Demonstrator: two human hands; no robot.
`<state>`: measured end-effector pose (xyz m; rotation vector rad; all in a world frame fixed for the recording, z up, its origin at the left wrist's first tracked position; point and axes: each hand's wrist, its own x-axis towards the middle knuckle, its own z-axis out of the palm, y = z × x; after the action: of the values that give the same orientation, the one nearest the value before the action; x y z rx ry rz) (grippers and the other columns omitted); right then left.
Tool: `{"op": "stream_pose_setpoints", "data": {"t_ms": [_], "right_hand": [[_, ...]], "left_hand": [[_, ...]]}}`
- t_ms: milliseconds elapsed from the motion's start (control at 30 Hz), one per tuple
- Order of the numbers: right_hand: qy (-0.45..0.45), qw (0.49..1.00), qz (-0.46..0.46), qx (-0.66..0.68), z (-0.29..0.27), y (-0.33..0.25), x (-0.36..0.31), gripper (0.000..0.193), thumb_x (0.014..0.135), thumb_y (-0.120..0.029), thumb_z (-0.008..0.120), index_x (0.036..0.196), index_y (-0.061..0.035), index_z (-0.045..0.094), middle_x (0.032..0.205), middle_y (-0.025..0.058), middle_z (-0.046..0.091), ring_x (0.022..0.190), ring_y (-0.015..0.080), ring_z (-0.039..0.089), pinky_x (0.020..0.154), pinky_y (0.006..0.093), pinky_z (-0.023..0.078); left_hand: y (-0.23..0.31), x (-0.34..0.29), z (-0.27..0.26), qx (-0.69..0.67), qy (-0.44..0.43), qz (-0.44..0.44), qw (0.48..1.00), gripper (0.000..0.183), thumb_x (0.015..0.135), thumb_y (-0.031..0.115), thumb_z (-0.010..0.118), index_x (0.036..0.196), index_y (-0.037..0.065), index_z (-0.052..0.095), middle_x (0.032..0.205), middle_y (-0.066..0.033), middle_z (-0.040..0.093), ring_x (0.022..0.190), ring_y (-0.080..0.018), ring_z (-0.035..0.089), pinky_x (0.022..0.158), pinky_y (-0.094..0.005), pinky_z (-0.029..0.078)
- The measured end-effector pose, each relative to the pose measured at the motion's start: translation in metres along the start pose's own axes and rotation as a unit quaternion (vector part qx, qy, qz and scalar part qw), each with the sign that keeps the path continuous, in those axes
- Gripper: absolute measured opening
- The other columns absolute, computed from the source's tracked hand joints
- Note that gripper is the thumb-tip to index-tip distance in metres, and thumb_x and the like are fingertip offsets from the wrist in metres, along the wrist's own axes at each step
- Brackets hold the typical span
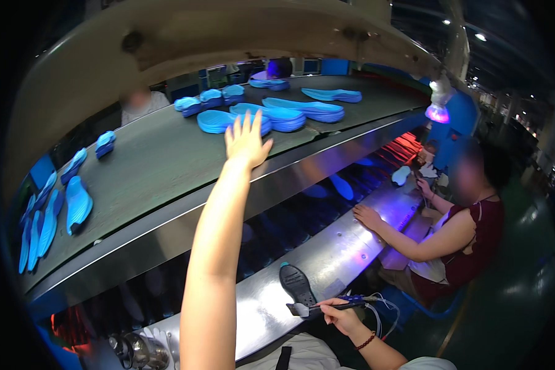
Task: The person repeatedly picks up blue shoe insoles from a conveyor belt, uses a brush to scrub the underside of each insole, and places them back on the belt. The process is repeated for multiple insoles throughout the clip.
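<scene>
My left hand (248, 147) reaches far out over the green conveyor belt, its fingers spread against the near side of a stack of blue shoe soles (213, 122). Nothing is gripped in it. Further stacks of blue soles (287, 118) lie just right of the fingertips. Low in the picture, my right hand (341, 317) pinches a dark-handled brush (314, 306) with a flat, pale tip and thin tubes trailing off its back end. Under the brush tip, a black shoe sole (296, 282) with a teal end lies on the shiny metal bench (253, 320).
A co-worker (468, 216) sits at the bench on the right, beside a pale blue sole (401, 176). More blue soles (49, 213) stand at the belt's left end. A metal pot (143, 351) is at lower left. Below the belt (166, 179), a dark rack holds several soles.
</scene>
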<state>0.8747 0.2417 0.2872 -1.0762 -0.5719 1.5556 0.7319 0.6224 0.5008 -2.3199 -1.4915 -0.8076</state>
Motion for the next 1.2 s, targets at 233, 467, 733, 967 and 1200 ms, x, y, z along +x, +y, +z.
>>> {"op": "stream_pose_setpoints", "data": {"t_ms": [233,467,733,967,1200], "right_hand": [[-0.002,1.0,-0.014,0.004,0.002,-0.004,0.007,0.016,0.088,-0.012,0.061,0.099,-0.0002,0.065,0.071,0.0,0.059,0.058,0.0061,0.053,0.052,0.0179,0.039],[0.034,0.998,-0.034,0.035,-0.02,-0.003,-0.006,0.013,0.088,-0.01,0.06,0.097,-0.0007,0.064,0.078,0.004,0.063,0.066,0.0102,0.059,0.061,0.021,0.047],[0.001,0.995,-0.094,0.031,-0.009,-0.013,0.003,0.02,0.085,0.001,0.062,0.105,0.0032,0.058,0.096,0.0124,0.065,0.084,0.0175,0.064,0.075,0.0264,0.052],[-0.017,0.991,-0.118,0.064,-0.003,-0.018,-0.002,0.025,0.084,-0.003,0.063,0.108,0.0016,0.058,0.097,0.0103,0.065,0.085,0.0147,0.062,0.078,0.026,0.051],[-0.085,0.992,-0.095,0.005,0.025,-0.01,0.007,0.025,0.083,-0.011,0.066,0.105,0.0002,0.063,0.093,0.0047,0.065,0.083,0.0094,0.059,0.075,0.0233,0.048]], "left_hand": [[-0.007,-0.003,-0.024,0.098,0.05,-0.015,0.994,0.037,0.086,0.041,0.055,0.087,0.006,0.066,0.091,-0.0126,0.066,0.089,-0.0311,0.062,0.074,-0.0437,0.049],[-0.04,-0.092,-0.101,-0.021,0.119,0.035,0.992,0.036,0.086,0.037,0.061,0.076,0.003,0.061,0.076,-0.0153,0.061,0.072,-0.0314,0.057,0.068,-0.0404,0.046],[-0.056,-0.264,-0.15,-0.764,0.198,-0.287,0.543,0.038,0.09,0.022,0.054,0.12,-0.002,0.049,0.112,-0.0154,0.06,0.104,-0.0247,0.059,0.092,-0.0389,0.047],[0.002,-0.364,-0.097,-0.942,-0.019,-0.143,0.302,0.077,0.08,0.046,0.061,0.134,-0.003,0.033,0.116,-0.0234,0.055,0.097,-0.0337,0.06,0.087,-0.0424,0.05],[0.013,-0.464,0.023,-0.83,-0.174,-0.424,0.318,0.079,0.075,0.046,0.059,0.134,0.0,0.034,0.113,-0.0228,0.056,0.096,-0.0349,0.06,0.09,-0.0467,0.048]]}}
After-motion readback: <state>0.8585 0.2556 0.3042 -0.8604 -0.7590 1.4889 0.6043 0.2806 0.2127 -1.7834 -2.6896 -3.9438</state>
